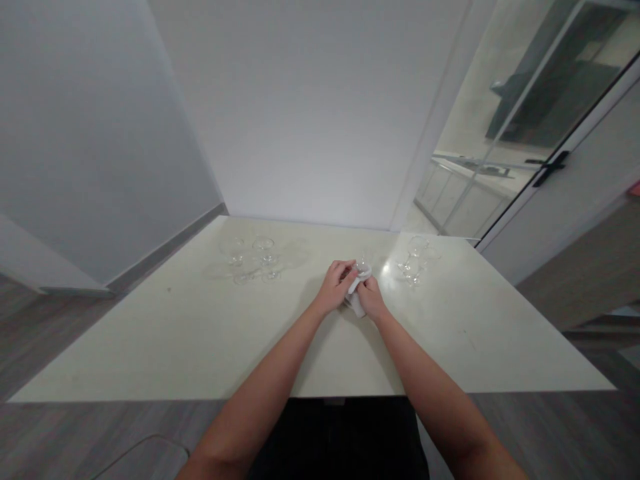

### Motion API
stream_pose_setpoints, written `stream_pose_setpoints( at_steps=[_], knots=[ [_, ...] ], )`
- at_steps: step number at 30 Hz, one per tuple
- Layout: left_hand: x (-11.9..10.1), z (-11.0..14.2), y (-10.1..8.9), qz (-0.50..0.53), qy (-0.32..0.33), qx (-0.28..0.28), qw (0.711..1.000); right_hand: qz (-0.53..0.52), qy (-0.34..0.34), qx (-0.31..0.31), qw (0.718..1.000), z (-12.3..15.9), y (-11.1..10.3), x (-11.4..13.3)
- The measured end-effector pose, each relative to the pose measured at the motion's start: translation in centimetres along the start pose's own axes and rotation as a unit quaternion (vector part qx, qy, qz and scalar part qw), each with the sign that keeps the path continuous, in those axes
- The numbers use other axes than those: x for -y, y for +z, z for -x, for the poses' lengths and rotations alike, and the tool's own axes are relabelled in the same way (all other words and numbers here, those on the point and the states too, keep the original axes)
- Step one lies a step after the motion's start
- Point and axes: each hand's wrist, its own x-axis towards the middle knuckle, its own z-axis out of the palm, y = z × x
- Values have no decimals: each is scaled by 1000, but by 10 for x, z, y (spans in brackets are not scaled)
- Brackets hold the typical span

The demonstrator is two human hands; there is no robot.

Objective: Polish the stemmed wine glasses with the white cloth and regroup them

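Over the middle of the table, my left hand is closed around a clear glass, its fingers curled at the glass's near side. My right hand grips a white cloth that is bunched against the glass and hangs down between my two hands. Cloth and fingers cover much of the glass, so its full shape is hidden.
Several clear stemmed glasses stand on the white table at the back left. More clear glasses stand close together to the right of my hands. A wall rises behind the table, and a glass-paned door with a black handle is at right.
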Motion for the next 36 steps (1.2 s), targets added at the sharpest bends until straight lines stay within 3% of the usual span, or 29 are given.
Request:
stream_pose_setpoints(
  at_steps=[3,6,8,10,13,15,21,23,28,31,36],
  knots=[
    [4,-4,-3,-40,-6,-60,997,76,-16,-20,997,-2,-11,1],
    [5,-7,-5,35,-58,-88,994,141,-42,61,987,0,-13,-2],
    [4,-7,-7,111,-89,-88,986,127,-33,123,984,3,-10,-4],
    [1,-6,-10,191,-122,-70,971,65,31,171,983,6,-6,-4],
    [-6,-4,-13,315,-155,19,936,-62,154,208,964,11,-6,-2],
    [-11,-4,-13,366,-161,58,915,-109,180,203,956,12,-7,-1],
    [-9,-6,-6,257,-168,-55,950,14,40,139,989,3,-4,-4],
    [-7,-5,-8,243,-169,-49,954,1,58,158,986,4,-4,-4],
    [-7,-4,-15,294,-173,35,939,-126,202,188,953,14,-9,3],
    [-8,-5,-12,309,-187,18,933,-135,194,165,958,13,-7,3],
    [-5,-7,-7,240,-176,-60,953,-86,124,139,979,7,0,2]
  ],
)
